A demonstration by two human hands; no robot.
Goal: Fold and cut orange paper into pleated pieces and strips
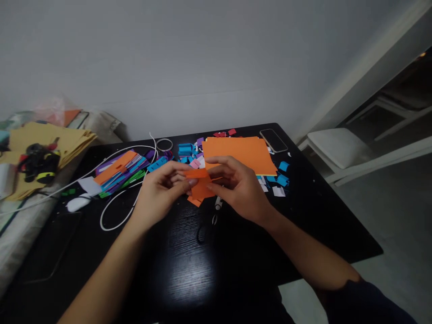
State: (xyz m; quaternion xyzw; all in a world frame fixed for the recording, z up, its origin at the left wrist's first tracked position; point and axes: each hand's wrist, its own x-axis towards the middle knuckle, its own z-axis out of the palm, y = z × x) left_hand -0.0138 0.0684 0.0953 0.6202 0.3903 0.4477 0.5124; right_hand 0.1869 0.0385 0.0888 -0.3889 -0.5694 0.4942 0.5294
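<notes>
Between both hands, above the black table, is a small folded piece of orange paper (201,185). My left hand (165,188) pinches its left side, thumb on the near face. My right hand (235,185) grips its right edge between thumb and fingers. Below it, a loose orange paper scrap (195,201) shows in part. A small pair of pliers (217,209) lies on the table under my right hand, its upper part hidden. Just behind my right hand rests a stack of large orange sheets (239,153).
Blue, purple and pink paper pieces (185,150) surround the stack. Folded coloured papers (121,168) lie at left, near a white cable (103,220) and a white charger-like object (78,203). A phone (273,140) sits back right. Yellow envelopes (74,141) and a white stool (337,144) flank the table.
</notes>
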